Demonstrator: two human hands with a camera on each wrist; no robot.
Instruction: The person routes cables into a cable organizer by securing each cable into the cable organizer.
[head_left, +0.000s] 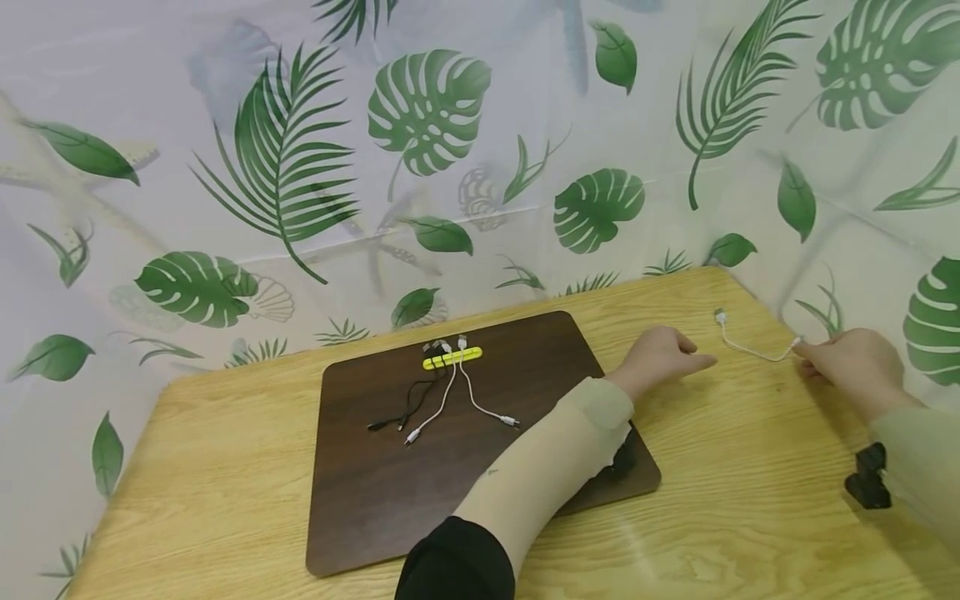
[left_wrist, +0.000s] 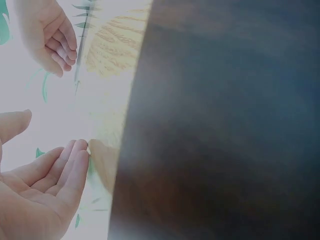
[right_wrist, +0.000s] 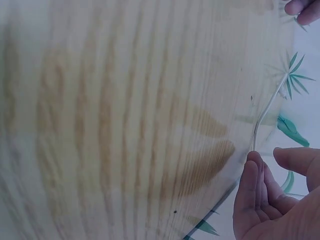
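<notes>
A short white USB cable (head_left: 752, 352) lies over the wooden table at the far right, its USB plug pointing to the back wall. My right hand (head_left: 855, 362) holds its near end at the fingertips; in the right wrist view the white cable (right_wrist: 261, 117) runs up from the fingers, and the exact grip is partly hidden. My left hand (head_left: 660, 360) hovers past the dark board's right edge, fingers loosely extended and thumb apart, with nothing in it. A yellow-green cable holder (head_left: 452, 358) on the board carries white cables (head_left: 480, 400) and black cables (head_left: 415, 400).
The dark brown board (head_left: 390, 492) lies on the wooden table (head_left: 225, 467). A black object (head_left: 624, 457), partly hidden by my left forearm, sits on its right side. A leaf-print sheet (head_left: 480, 200) hangs behind and right of the table.
</notes>
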